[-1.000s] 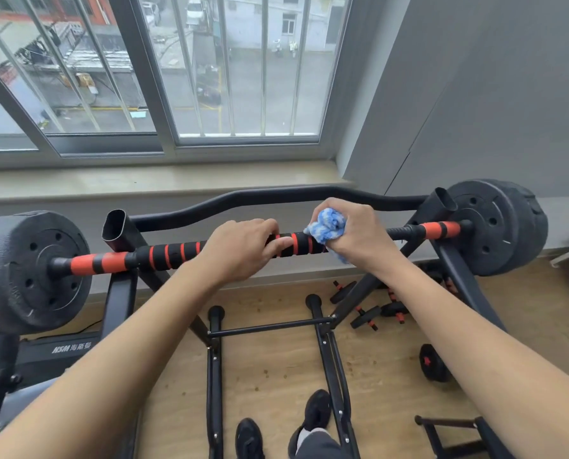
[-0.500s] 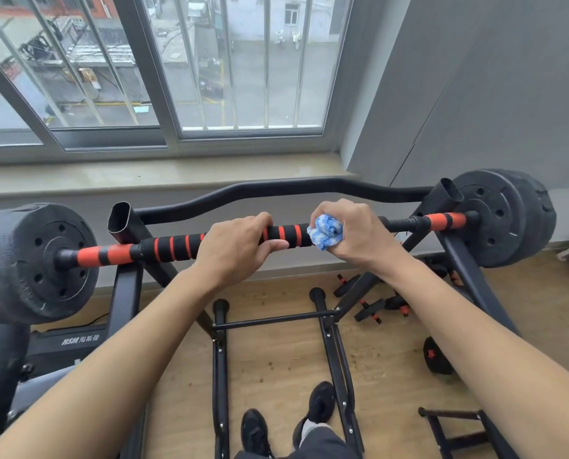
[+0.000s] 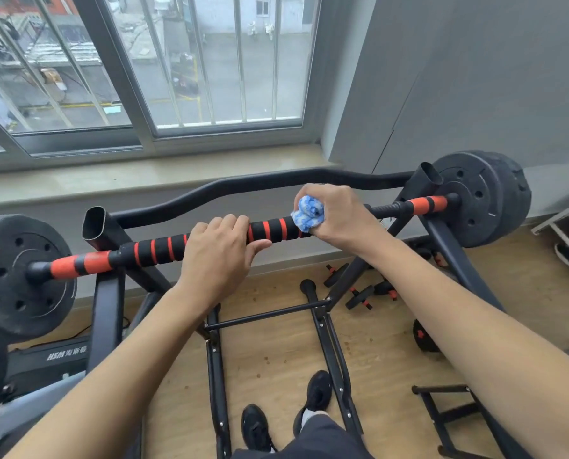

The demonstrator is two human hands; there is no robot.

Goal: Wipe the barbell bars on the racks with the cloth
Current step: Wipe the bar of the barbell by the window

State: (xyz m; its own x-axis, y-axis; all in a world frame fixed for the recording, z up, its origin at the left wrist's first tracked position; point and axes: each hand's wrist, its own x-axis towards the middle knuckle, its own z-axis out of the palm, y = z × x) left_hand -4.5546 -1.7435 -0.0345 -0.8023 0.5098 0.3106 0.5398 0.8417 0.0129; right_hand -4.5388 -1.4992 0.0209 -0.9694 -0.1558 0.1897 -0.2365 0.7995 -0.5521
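Observation:
A barbell bar [image 3: 157, 249] with black and orange foam grip lies across a black rack [image 3: 106, 296], with black weight plates at both ends. My left hand [image 3: 217, 253] grips the bar near its middle, fingers curled over the top. To its right, my right hand [image 3: 337, 215] wraps a bunched blue and white cloth [image 3: 308, 212] round the bar. A second, curved black bar [image 3: 260, 183] rests on the rack behind the first.
A window sill [image 3: 111, 180] and window stand just behind the rack; a grey wall closes the right side. Small dumbbells [image 3: 364, 294] lie on the wooden floor below. My feet [image 3: 286, 419] stand between the rack's floor rails. A treadmill base [image 3: 45, 359] sits at lower left.
My right hand with the cloth has slid a little to the right along the bar, baring more striped grip between the hands. My left hand keeps its hold.

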